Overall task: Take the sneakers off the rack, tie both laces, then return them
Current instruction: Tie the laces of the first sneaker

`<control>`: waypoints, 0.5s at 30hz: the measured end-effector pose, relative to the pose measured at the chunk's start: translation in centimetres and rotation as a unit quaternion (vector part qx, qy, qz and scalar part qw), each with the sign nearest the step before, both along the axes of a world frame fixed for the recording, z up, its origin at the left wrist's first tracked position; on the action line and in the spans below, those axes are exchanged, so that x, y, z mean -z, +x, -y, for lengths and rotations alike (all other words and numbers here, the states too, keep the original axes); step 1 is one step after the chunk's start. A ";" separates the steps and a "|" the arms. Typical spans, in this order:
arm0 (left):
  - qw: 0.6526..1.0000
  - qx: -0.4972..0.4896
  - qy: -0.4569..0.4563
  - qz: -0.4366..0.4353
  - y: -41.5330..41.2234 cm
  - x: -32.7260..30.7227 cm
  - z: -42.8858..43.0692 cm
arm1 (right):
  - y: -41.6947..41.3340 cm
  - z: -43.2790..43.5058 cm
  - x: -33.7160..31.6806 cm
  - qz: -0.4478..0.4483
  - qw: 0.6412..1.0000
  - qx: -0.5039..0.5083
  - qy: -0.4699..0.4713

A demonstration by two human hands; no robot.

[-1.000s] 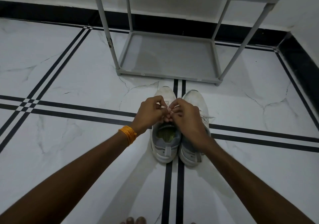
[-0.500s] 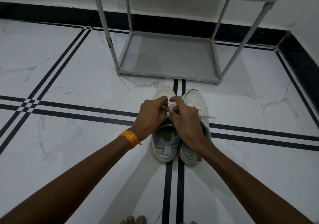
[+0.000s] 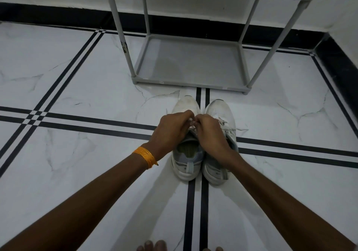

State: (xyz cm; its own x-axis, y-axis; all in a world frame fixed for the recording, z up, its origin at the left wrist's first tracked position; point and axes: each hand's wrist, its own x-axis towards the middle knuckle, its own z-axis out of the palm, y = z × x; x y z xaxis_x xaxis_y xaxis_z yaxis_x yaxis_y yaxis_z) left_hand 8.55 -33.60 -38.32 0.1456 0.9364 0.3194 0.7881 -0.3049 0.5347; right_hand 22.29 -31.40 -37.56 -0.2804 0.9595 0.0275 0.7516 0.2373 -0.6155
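Two white-and-grey sneakers stand side by side on the floor, toes pointing at the rack. Over the left sneaker [image 3: 187, 161] my left hand [image 3: 171, 129] and my right hand [image 3: 210, 134] meet, fingertips pinched together on its white lace. Most of that lace is hidden under my fingers. The right sneaker [image 3: 219, 109] is partly covered by my right wrist; one loose lace end [image 3: 241, 129] trails off its right side onto the tile.
A grey metal shoe rack [image 3: 186, 82] stands just beyond the sneakers, its bottom shelf bare. White marble floor with black double stripes spreads around. A wall with black skirting runs behind and to the right. My toes [image 3: 155, 246] show at the bottom edge.
Both hands have slid slightly toward the toes of the left sneaker and closed tighter together on the lace. The sneakers have stayed put.
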 end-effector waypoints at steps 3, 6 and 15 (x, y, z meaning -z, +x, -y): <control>1.000 -0.016 -0.010 0.015 0.3 -0.3 -0.1 | 0.2 0.4 -0.1 -0.072 0.997 0.029 -0.016; 0.999 -0.017 -0.031 0.031 0.1 -0.5 -0.3 | 0.3 0.6 -0.2 -0.121 0.991 0.045 -0.035; 0.989 -0.047 -0.084 0.110 -0.4 -0.4 -1.1 | 0.7 0.6 -0.7 -0.134 0.991 0.015 -0.003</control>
State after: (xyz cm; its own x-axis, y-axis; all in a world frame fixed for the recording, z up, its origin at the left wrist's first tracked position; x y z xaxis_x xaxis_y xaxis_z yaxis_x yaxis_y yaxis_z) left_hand 8.18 -32.46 -37.93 -0.0002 0.9851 0.1718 0.6683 -0.1277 0.7329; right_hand 22.98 -32.01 -36.88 -0.2344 0.9679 0.0912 0.5686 0.2125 -0.7947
